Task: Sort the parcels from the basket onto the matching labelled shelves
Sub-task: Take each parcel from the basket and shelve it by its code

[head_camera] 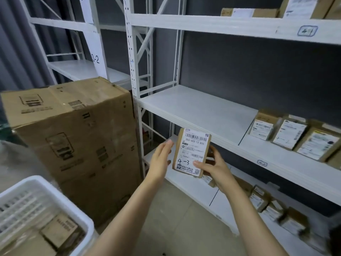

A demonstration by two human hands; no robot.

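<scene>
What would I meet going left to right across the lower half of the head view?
White basket → large cardboard box → left hand → parcel marked 4-3 → right hand → parcels leaning on the 4-2 shelf.

Large brown cardboard box (73, 133) stands on floor (171, 224) left of white rack, printed marks on side; dark grey wall (258, 74) behind.

Above your hands (186, 163) the middle shelf (193, 108) lies bare. To their left a large carton (73, 135) blocks the way. Right of them, parcels (295, 137) crowd that shelf.
</scene>
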